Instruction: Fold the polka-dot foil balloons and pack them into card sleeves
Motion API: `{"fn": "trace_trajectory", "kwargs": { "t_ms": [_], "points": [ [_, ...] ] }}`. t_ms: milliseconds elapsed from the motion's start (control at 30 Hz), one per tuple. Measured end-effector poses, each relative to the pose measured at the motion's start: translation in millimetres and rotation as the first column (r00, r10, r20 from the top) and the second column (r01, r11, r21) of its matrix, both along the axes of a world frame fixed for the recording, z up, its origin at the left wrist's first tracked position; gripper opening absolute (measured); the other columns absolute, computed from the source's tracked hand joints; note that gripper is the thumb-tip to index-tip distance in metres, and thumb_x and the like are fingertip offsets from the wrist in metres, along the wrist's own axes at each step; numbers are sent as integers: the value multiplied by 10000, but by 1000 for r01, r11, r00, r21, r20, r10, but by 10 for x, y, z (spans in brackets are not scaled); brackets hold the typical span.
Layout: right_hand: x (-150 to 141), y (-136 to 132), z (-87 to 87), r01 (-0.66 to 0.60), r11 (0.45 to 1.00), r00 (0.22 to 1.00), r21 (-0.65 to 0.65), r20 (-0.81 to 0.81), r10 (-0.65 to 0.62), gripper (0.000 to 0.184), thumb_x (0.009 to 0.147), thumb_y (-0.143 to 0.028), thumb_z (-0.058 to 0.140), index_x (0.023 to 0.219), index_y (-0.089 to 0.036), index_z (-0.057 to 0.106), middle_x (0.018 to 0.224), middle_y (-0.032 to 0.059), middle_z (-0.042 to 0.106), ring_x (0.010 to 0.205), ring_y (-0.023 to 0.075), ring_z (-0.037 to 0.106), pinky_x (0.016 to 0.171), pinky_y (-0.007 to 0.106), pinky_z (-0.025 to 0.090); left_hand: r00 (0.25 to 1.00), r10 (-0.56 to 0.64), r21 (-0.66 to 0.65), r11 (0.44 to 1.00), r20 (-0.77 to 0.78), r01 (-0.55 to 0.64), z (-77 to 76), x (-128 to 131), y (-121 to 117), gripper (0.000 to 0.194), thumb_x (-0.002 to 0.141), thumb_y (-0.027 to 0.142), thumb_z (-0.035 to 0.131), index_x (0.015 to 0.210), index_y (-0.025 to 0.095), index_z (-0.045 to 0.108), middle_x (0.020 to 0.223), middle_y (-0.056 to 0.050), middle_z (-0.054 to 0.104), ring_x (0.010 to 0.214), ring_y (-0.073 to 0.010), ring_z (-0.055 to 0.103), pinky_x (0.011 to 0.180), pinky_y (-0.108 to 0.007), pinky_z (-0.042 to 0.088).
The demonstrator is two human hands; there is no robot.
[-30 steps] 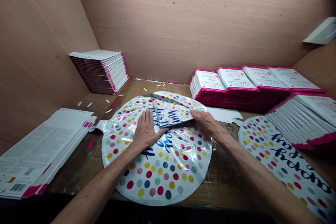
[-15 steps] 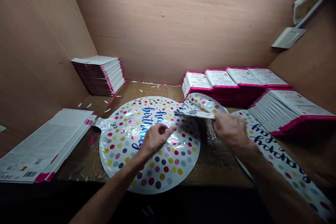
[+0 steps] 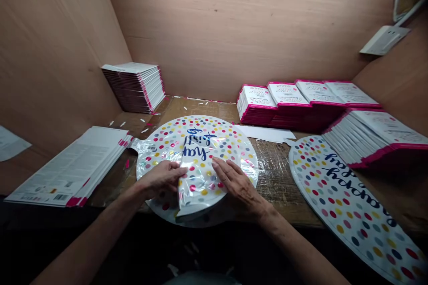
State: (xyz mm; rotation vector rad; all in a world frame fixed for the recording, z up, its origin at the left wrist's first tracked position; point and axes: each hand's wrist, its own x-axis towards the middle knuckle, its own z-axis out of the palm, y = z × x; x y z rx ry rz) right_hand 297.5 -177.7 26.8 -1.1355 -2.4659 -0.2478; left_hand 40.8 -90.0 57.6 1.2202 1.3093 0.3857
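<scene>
Pinching the left edge of a folded piece of glossy white film with multicoloured dots (image 3: 200,185), the left hand (image 3: 162,178) closes its thumb over the top, its other fingers partly hidden behind the edge. In the head view, the right hand (image 3: 239,189) lays long, nearly straight fingers across the piece's right side; its thumb is hidden, so whether it grips cannot be told. Dark blue script, cut off at the left fold, runs over the upper part of the folded film; pale glare streaks its surface, and its lower edge curves up toward the right. It lies over a flat, round, white dotted foil balloon (image 3: 167,138), whose rim shows around it and whose narrow tail points left. Beneath is a brown, tape-covered worktop (image 3: 274,178). To the right, another white dotted balloon (image 3: 334,196) with dark blue script lies well apart, near pink-and-white printed packets (image 3: 384,131).
</scene>
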Motion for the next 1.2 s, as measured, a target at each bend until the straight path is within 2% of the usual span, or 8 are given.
{"fn": "trace_trajectory", "kwargs": {
  "t_ms": [67,167,267,333,567,700,900,1200],
  "points": [
    [32,92,-101,30,999,999,-30,33,-29,639,882,-86,415,1505,-31,284,1485,243,423,1421,275,354,1128,505,361,937,61,333,941,-343,60,-17,-33,-40,378,713,513,716,863,167,683,719,-64,710,645,-236,689,606,-327,534],
    [20,138,-188,1,993,998,-118,69,7,578,866,-89,432,1443,-59,417,1461,220,467,1385,287,405,1117,508,378,856,220,770,577,-468,273,-77,111,0,438,878,454,549,1204,172,627,1199,-126,693,1139,-279,635,976,-389,486],
    [-5,139,-190,-41,980,994,-197,87,59,606,808,-103,487,1411,-48,457,1466,218,459,1385,302,398,1128,500,365,835,23,804,283,-550,522,-205,398,226,556,957,432,422,1420,126,458,1524,-144,424,1440,-268,334,1167,-431,300],
    [-24,145,-167,-24,970,993,-243,107,51,625,797,-132,514,1415,-57,453,1477,218,443,1393,306,383,1128,498,362,758,-62,729,236,-649,643,-321,573,409,587,960,458,415,1448,133,429,1563,-146,356,1478,-294,240,1190,-496,232],
    [5,201,18,-14,931,992,-364,109,57,454,861,-147,514,1313,-129,553,1392,180,542,1292,269,497,1052,437,429,841,-156,788,294,-518,541,-358,313,358,442,924,229,375,1306,150,582,1416,-121,555,1355,-231,454,1145,-410,345],
    [100,456,183,56,841,992,-537,-63,-106,321,912,-184,440,1147,-213,657,1121,62,704,948,185,659,827,286,499,848,-354,683,505,-394,528,-210,-66,124,479,795,219,455,1227,240,660,1246,-43,683,1211,-230,579,1069,-370,428],
    [-53,1098,152,493,639,805,-590,31,-592,311,941,-347,455,801,-189,683,774,33,693,757,180,630,634,231,402,973,3,541,832,-229,125,-223,136,138,585,821,558,559,1239,155,637,954,-70,756,923,-258,694,855,-347,526],
    [-227,1132,84,665,560,690,-493,119,-714,372,967,-416,435,927,-152,694,880,136,705,840,259,642,708,319,440,782,289,540,839,-553,71,-277,453,302,392,869,319,534,1222,164,606,926,-93,749,948,-271,690,875,-374,477]
  ]
}}
